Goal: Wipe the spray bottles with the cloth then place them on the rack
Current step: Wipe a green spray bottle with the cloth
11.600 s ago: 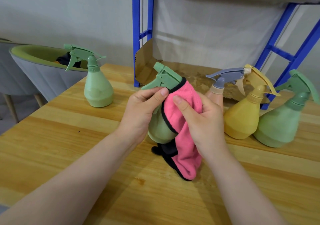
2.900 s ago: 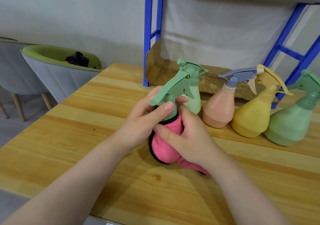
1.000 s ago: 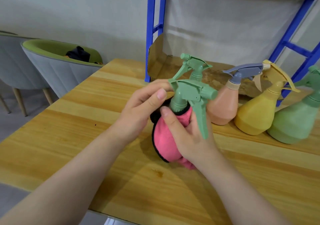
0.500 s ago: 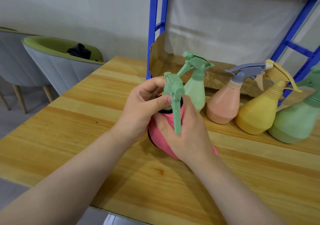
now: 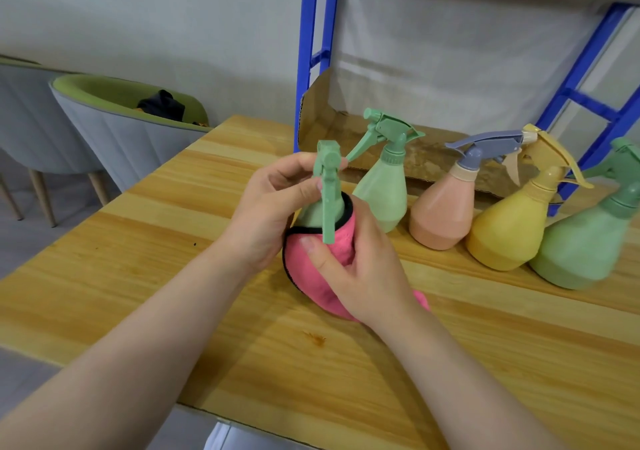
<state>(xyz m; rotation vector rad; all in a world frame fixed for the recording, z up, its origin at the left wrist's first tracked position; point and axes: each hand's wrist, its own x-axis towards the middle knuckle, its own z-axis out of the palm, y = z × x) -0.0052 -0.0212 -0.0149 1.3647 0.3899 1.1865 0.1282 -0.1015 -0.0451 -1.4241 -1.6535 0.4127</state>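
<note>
Mostly hidden, green bottle (image 5: 328, 186) gripped by left hand (image 5: 273, 214), right hand (image 5: 360, 269) clutching cloth (image 5: 311, 276)

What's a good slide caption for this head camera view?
Both hands wipe a green spray bottle with a pink cloth while four more bottles wait on the wooden table.

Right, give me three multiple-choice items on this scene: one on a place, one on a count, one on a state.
1. Where is the pink cloth?
A. On the chair
B. Wrapped round the held green bottle
C. Hanging off the rack

2. How many spray bottles stand on the table unheld?
A. Two
B. Four
C. Six

3. What is the left hand doing?
A. Gripping the held bottle's spray head
B. Lying flat on the table
C. Holding the yellow bottle

Answers: 1 B, the right hand presses it round the body. 2 B, light green, peach, yellow and green in a row. 3 A, fingers close on the head.
</note>
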